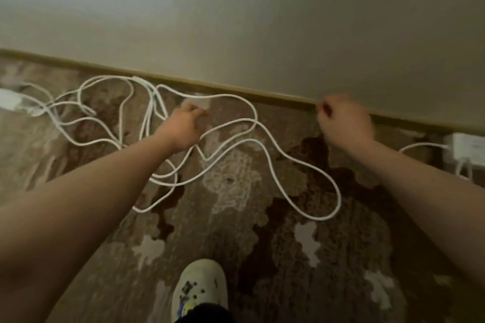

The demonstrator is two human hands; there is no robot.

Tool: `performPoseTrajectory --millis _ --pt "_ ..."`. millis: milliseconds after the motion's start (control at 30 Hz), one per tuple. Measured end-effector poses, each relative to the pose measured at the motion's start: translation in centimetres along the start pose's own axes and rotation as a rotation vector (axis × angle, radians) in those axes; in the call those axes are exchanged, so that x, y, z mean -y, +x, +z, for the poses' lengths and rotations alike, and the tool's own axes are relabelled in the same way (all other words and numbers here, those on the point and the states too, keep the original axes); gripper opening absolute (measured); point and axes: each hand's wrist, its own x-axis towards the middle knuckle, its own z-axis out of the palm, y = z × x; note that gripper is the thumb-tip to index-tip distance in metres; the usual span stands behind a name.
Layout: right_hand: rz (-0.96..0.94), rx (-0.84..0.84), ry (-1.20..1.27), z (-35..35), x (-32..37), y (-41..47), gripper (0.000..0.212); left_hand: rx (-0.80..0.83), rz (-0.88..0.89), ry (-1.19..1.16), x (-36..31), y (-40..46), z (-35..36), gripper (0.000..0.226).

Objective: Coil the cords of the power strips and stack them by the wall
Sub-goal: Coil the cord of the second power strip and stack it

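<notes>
Long white cords lie in loose tangled loops on the patterned carpet, close to the wall. One white power strip lies at the far left edge, another at the far right by the baseboard. My left hand reaches over the middle of the tangle, fingers loosely apart, with a cord running under the palm; no grip on it shows. My right hand hovers near the baseboard with its fingers curled shut and nothing visible in them.
A brown and beige carpet covers the floor up to a tan baseboard. My foot in a white perforated clog stands at the bottom centre, just short of the nearest cord loop.
</notes>
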Motion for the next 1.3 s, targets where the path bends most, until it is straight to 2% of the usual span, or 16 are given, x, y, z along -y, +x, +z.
performPoseTrajectory --millis 33,100,200,267,333,400,467,533,633,733,800,900,1100,1200,1300 --pt "-0.112 0.133 -0.022 1.2 2.5 0.5 0.012 0.017 -0.062 -0.004 1.7 -0.9 0.2 0.048" --pt "-0.306 0.387 -0.127 3.7 7.5 1.6 0.031 -0.019 -0.097 -0.001 4.1 -2.2 0.8 0.051" --pt "-0.463 0.512 -0.286 7.4 13.3 3.2 0.061 -0.22 -0.046 -0.036 5.5 -2.6 2.0 0.049" --pt "-0.464 0.572 -0.326 10.0 15.8 3.7 0.085 -0.268 -0.034 -0.055 5.7 -2.1 2.9 0.048" --pt "-0.402 0.667 -0.327 12.7 17.1 3.5 0.102 -0.167 -0.019 0.066 6.0 -1.3 3.9 0.051" --pt "-0.315 0.704 -0.309 15.0 17.0 2.9 0.107 -0.019 -0.026 0.218 6.5 -1.2 5.1 0.06" --pt "-0.268 0.649 -0.318 16.1 16.2 2.1 0.104 0.072 -0.041 0.289 7.0 -1.6 5.9 0.07" --pt "-0.309 0.535 -0.437 16.3 15.5 1.4 0.096 0.116 -0.027 0.32 7.0 -2.2 6.7 0.071" --pt "-0.502 0.399 -0.606 15.9 14.8 0.4 0.063 0.198 -0.016 0.37 6.1 -2.9 7.5 0.049" --pt "-0.54 0.441 -0.38 14.3 13.6 0.0 0.036 0.224 -0.02 0.314 5.5 -3.5 7.8 0.027" --pt "-0.537 0.438 -0.266 12.4 12.6 0.5 0.039 0.18 -0.079 0.081 6.1 -3.8 7.1 0.025" --pt "-0.523 0.361 -0.207 9.1 11.2 1.9 0.042 0.098 -0.088 -0.246 6.9 -4.0 4.9 0.038" --pt "-0.336 0.192 0.007 2.6 9.5 3.2 0.04 -0.146 0.078 -0.25 4.0 -4.2 -2.1 0.033" --pt "-0.22 0.05 0.163 -1.2 9.6 3.7 0.04 -0.312 0.088 -0.414 0.5 -3.4 -8.9 0.027" --pt "-0.116 -0.063 0.362 -5.0 9.9 3.5 0.03 -0.49 0.121 -0.538 -4.7 -2.9 -15.9 0.022"
